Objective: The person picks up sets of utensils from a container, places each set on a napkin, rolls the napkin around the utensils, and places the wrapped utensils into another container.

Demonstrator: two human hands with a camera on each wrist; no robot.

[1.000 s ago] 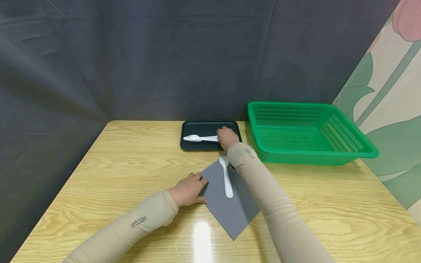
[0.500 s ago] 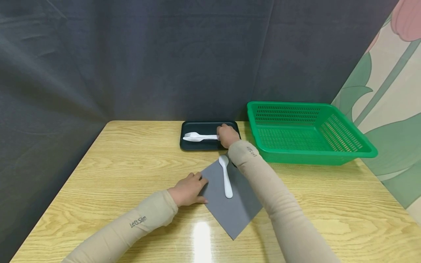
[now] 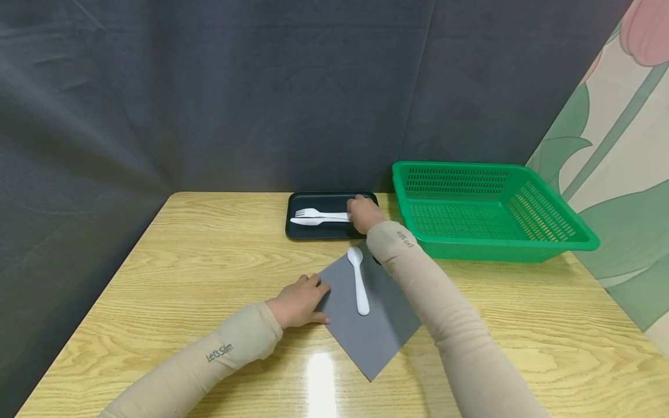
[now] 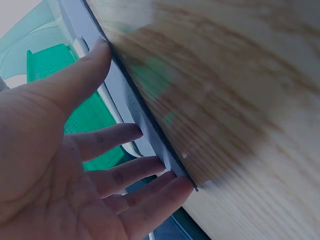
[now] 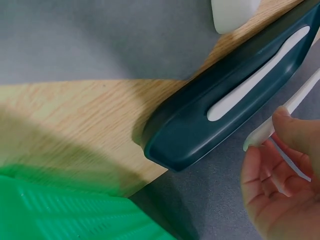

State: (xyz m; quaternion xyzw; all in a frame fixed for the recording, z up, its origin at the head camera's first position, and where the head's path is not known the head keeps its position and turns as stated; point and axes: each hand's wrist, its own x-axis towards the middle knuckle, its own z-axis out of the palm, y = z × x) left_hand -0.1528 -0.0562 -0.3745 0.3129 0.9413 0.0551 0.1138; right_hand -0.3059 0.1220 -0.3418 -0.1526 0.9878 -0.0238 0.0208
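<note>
In the head view my right hand (image 3: 364, 215) is over the right end of a black tray (image 3: 329, 201). It pinches the handle of a white plastic fork (image 3: 309, 213), also seen in the right wrist view, where the handle (image 5: 303, 94) sits between thumb and fingers. Beside the fork a white knife (image 5: 255, 77) lies in the tray. My left hand (image 3: 300, 303) rests with spread fingers on the left edge of a grey napkin (image 3: 373, 345); the left wrist view shows its fingertips touching that edge. A white spoon (image 3: 360, 287) lies on the napkin.
To the right of the tray stands a green plastic basket (image 3: 502, 249) with slotted walls. A dark cloth (image 3: 292, 98) hangs behind the wooden table (image 3: 209, 244). On the right is a wall (image 3: 611, 191) painted with flowers.
The fork has shifted up and slightly right, apart from the knife that it overlapped earlier. My right hand has moved slightly right with it. The left hand has stayed in place.
</note>
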